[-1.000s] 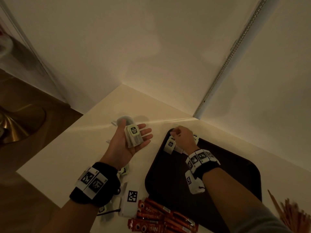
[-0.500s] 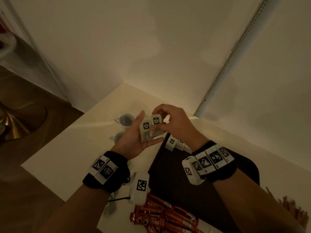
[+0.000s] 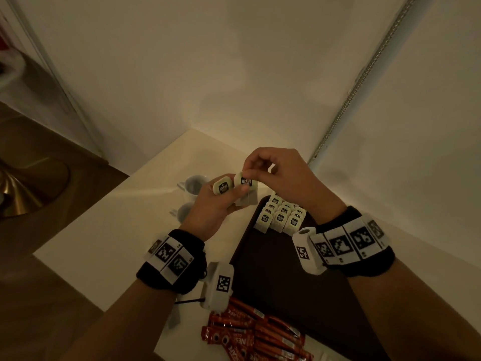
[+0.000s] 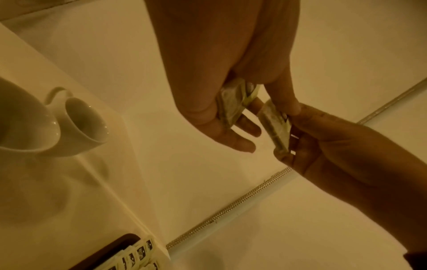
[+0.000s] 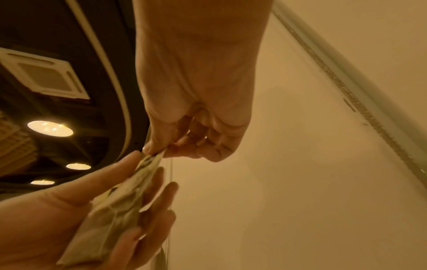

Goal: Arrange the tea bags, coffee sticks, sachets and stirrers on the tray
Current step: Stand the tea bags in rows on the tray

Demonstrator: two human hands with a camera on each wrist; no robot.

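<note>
My left hand (image 3: 233, 200) is raised over the table's far corner and holds a small stack of white tea bags (image 3: 223, 187) against its fingers with the thumb. My right hand (image 3: 247, 176) pinches the top of one tea bag (image 3: 246, 181) beside that stack. In the left wrist view this tea bag (image 4: 275, 126) hangs a little apart from the stack (image 4: 231, 104). In the right wrist view the pinch (image 5: 154, 153) sits just above the left hand's bags (image 5: 115, 210). Several tea bags (image 3: 279, 217) lie in rows at the far corner of the dark tray (image 3: 273, 277).
Two white cups (image 3: 194, 183) (image 3: 184, 212) stand left of the tray, below my left hand. Red coffee sticks (image 3: 247, 332) lie in a heap at the tray's near edge. Walls close off the table's back and right, with a metal strip (image 3: 338, 121) in the corner.
My right hand left the tray, came up to the left hand and pinched one tea bag from the stack. Both hands rose and drew together.
</note>
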